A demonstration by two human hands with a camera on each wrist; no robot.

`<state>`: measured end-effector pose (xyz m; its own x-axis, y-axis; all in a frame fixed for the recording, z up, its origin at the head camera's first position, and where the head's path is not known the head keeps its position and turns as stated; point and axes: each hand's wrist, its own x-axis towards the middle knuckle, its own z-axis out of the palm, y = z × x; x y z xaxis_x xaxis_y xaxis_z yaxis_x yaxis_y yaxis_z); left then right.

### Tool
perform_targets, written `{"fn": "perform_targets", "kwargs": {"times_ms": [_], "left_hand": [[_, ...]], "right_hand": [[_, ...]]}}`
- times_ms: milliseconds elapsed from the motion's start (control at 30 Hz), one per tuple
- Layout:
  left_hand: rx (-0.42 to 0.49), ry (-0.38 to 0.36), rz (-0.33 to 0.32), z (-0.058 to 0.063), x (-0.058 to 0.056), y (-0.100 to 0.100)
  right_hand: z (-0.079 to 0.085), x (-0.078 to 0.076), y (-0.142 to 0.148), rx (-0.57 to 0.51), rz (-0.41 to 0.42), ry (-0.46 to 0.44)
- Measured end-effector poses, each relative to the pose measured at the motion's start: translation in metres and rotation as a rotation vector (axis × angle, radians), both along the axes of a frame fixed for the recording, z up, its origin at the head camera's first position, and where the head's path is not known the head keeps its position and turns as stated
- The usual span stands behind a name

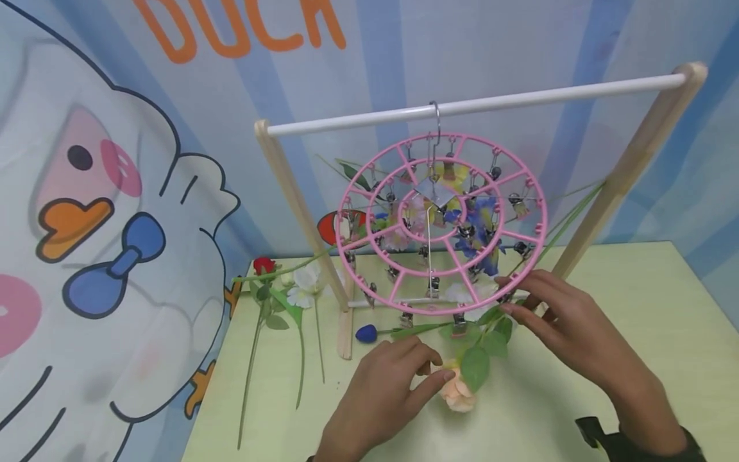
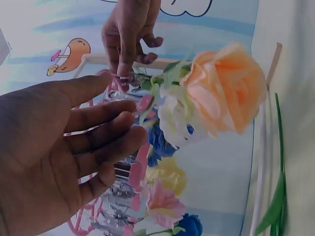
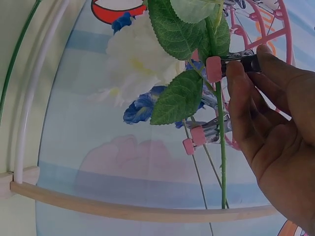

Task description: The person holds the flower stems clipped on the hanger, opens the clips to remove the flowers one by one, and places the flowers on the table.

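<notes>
A pink round clip hanger [image 1: 441,310] hangs by its metal hook from a white rod. My right hand [image 1: 568,321] pinches one metal clip with pink tips [image 3: 215,70] at the hanger's near right rim. The green stem of a peach rose [image 1: 460,393] runs at this clip's tips, its leaves [image 3: 177,97] beside them; whether the tips grip it I cannot tell. The rose head hangs low toward the table. Near the rose, my left hand [image 2: 74,142] has loosely bent fingers and holds nothing. White, blue, yellow and pink flowers [image 2: 162,204] hang around the hanger's other clips.
The wooden stand [image 1: 629,167] carries the white rod [image 1: 519,99]. On the table [image 1: 646,308], left of the stand, lie a red rose [image 1: 263,265] and white flowers [image 1: 306,279]. A blue bud [image 1: 366,333] lies below the hanger. A cartoon-printed backdrop stands behind.
</notes>
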<state>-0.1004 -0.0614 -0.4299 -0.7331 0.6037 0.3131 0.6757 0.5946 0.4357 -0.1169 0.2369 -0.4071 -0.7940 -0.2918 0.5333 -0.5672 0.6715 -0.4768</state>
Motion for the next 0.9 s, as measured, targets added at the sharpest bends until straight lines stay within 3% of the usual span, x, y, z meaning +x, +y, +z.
{"fn": "perform_targets", "kwargs": {"times_ms": [167, 333, 467, 667, 900], "left_hand": [[0.089, 0.173, -0.035, 0.007, -0.002, 0.011], [0.122, 0.279, -0.054, 0.011, -0.005, 0.020], [0.115, 0.306, -0.036, 0.012, -0.005, 0.026], [0.095, 0.305, 0.040, 0.016, -0.003, 0.031], [0.083, 0.318, 0.122, 0.016, -0.003, 0.033]], "right_hand": [[-0.001, 0.002, -0.006, -0.010, 0.012, -0.024], [-0.002, 0.003, -0.013, -0.034, 0.036, -0.041], [-0.003, 0.004, -0.020, -0.048, 0.058, -0.046], [-0.004, 0.007, -0.029, -0.053, 0.074, -0.046], [-0.005, 0.014, -0.038, -0.075, 0.025, -0.096]]}}
